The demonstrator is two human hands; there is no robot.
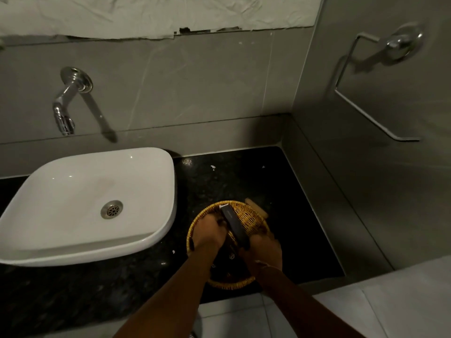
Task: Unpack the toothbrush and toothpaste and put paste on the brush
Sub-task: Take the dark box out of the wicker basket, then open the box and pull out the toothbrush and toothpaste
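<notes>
While both hands are working over the round woven wicker basket (253, 215) near the front edge of the black speckled stone counter (292, 215), the right hand (264, 248) is closing around the near end of a long dark slim carton (234, 224). The left hand (208, 234) is curling beside it; what it is gripping, I cannot tell. Steadying the carton low while opening its far flap is probably the surest way.
</notes>
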